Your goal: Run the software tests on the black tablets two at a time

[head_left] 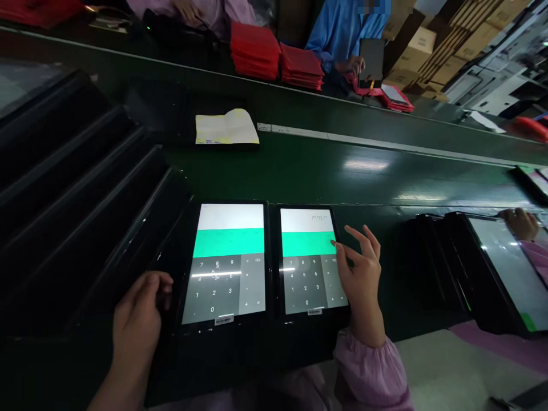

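Two tablets lie side by side on the dark green bench, both showing a calculator with a green band. The left tablet [226, 262] has an empty entry line; the right tablet [306, 274] shows some characters ending in 87. Over the right edge of the right tablet is my right hand [363, 268], fingers spread, its index fingertip at the green band and nothing held. My left hand [141, 308] rests beside the left tablet's lower left side, fingers curled; whether anything is in them is hidden.
Dark panels [85, 200] lean in a row at the left. Behind the tablets is a white sheet [226, 127]. Across the bench, two people work by red stacks [254, 50]. More tablets [509, 268] and another person's hand are at the right.
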The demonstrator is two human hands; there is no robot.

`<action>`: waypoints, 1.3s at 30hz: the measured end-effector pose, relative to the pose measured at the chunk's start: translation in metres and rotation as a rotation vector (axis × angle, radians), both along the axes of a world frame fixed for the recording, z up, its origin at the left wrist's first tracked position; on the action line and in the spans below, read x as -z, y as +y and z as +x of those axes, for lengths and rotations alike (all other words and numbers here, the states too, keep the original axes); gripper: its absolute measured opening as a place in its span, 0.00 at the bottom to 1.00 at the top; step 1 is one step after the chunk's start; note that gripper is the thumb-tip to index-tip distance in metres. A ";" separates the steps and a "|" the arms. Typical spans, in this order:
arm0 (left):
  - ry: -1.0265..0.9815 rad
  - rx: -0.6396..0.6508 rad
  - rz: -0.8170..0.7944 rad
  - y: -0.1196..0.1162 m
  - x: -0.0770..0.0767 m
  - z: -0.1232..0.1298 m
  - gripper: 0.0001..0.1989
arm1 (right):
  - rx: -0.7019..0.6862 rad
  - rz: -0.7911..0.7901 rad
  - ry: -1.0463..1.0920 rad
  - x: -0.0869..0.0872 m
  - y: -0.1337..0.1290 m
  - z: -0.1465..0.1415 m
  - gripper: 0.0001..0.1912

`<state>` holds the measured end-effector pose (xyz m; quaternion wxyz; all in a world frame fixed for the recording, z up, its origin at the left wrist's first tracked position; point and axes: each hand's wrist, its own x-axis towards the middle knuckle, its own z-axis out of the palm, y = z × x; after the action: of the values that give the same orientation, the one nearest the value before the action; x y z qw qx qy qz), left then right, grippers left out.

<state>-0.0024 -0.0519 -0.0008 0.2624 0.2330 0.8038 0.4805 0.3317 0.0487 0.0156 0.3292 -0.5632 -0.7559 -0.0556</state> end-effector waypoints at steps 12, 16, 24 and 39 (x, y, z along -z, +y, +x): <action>-0.213 0.229 0.048 0.051 -0.003 -0.012 0.28 | -0.165 -0.202 -0.027 -0.039 -0.011 -0.055 0.23; -0.200 0.273 0.068 0.072 0.001 -0.018 0.29 | -0.331 -0.356 -0.112 -0.048 -0.016 -0.115 0.17; -0.214 0.407 0.149 0.050 0.016 -0.043 0.30 | -0.263 -0.495 -0.259 -0.038 -0.003 -0.152 0.18; -0.316 0.504 0.224 0.045 0.031 -0.043 0.32 | -0.251 -0.426 -0.275 -0.036 -0.004 -0.149 0.25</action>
<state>-0.0455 -0.0073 -0.0319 0.4675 0.3745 0.6120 0.5163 0.1825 0.0449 0.0517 0.1021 -0.5088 -0.8519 0.0700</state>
